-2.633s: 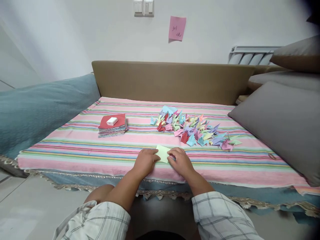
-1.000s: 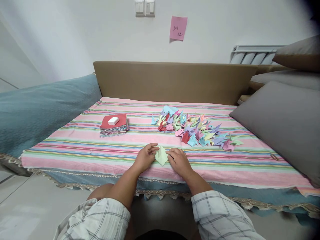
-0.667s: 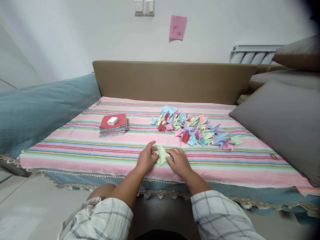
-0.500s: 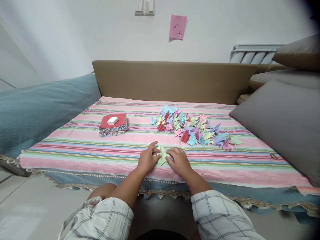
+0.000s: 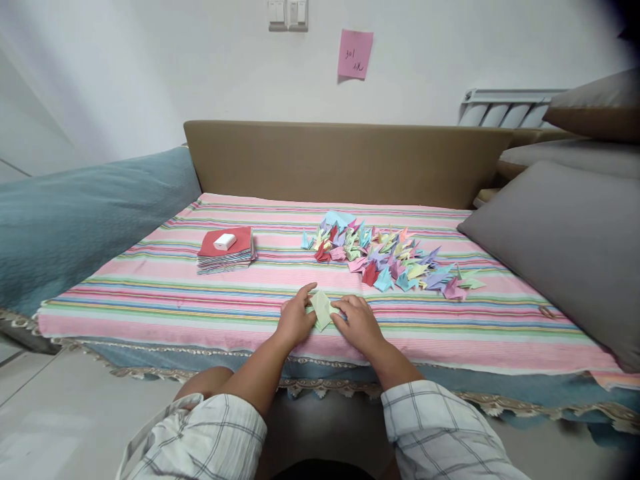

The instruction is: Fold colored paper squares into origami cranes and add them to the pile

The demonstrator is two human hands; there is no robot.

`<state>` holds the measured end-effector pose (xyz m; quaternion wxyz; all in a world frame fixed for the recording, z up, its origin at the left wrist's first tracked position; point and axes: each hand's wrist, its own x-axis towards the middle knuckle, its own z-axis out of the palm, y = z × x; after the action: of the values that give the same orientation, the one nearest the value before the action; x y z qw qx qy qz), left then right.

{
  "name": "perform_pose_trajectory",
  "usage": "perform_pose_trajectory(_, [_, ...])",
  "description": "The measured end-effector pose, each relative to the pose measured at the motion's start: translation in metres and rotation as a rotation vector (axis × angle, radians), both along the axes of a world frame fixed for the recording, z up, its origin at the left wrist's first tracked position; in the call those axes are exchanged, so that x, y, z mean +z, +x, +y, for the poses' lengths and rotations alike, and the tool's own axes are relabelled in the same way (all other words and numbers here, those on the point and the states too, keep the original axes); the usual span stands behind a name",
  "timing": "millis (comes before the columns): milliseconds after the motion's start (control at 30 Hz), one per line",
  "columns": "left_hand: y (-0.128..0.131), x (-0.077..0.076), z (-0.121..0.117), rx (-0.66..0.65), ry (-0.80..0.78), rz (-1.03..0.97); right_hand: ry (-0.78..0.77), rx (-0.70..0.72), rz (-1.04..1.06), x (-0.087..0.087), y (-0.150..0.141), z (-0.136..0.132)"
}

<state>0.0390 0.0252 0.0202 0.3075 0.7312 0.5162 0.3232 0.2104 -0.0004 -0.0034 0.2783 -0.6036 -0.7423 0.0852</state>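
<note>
A pale green folded paper (image 5: 322, 309) lies near the front edge of the striped cloth (image 5: 150, 293). My left hand (image 5: 295, 319) presses on its left side, fingers closed on it with the index finger raised. My right hand (image 5: 359, 323) holds down its right side with curled fingers. Behind them spreads a pile of several coloured paper cranes (image 5: 385, 259).
A stack of coloured square sheets (image 5: 226, 251) with a small white block (image 5: 225, 241) on top lies at the left. Grey cushions (image 5: 560, 247) crowd the right side, a blue blanket (image 5: 75, 220) the left. A brown backrest (image 5: 345, 160) runs behind.
The green paper went from a flat rectangle to a smaller pointed shape turned on its corner. My left index finger has lifted. Both hands stay in the same spot.
</note>
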Motion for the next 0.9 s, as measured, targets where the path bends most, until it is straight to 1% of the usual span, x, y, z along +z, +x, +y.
perform_pose_trajectory(67, [0.002,-0.001,0.0,0.004,-0.007,-0.055,0.005,0.003,0.002,-0.001,0.0,0.0])
perform_pose_trajectory(167, [0.005,0.0,-0.001,0.054,-0.007,-0.074,0.015,0.003,0.014,-0.001,0.0,0.001])
perform_pose_trajectory(267, [0.008,0.003,-0.003,0.111,-0.014,-0.036,0.02,0.006,0.03,-0.001,0.0,0.0])
perform_pose_trajectory(367, [0.01,0.008,-0.005,0.132,-0.004,0.05,0.026,0.007,0.035,-0.001,0.0,0.0])
perform_pose_trajectory(500, [0.009,0.014,-0.006,0.064,0.038,0.224,0.024,0.013,0.025,-0.001,0.0,0.001])
perform_pose_trajectory(567, [0.008,0.014,-0.006,0.027,0.052,0.296,0.023,0.014,0.018,-0.001,0.0,0.001])
perform_pose_trajectory(733, [0.005,0.007,-0.003,0.013,0.145,0.331,0.015,0.006,-0.015,0.001,-0.001,-0.001])
perform_pose_trajectory(900, [0.005,0.002,-0.002,0.018,0.15,0.392,-0.003,0.01,-0.035,0.005,-0.003,-0.003])
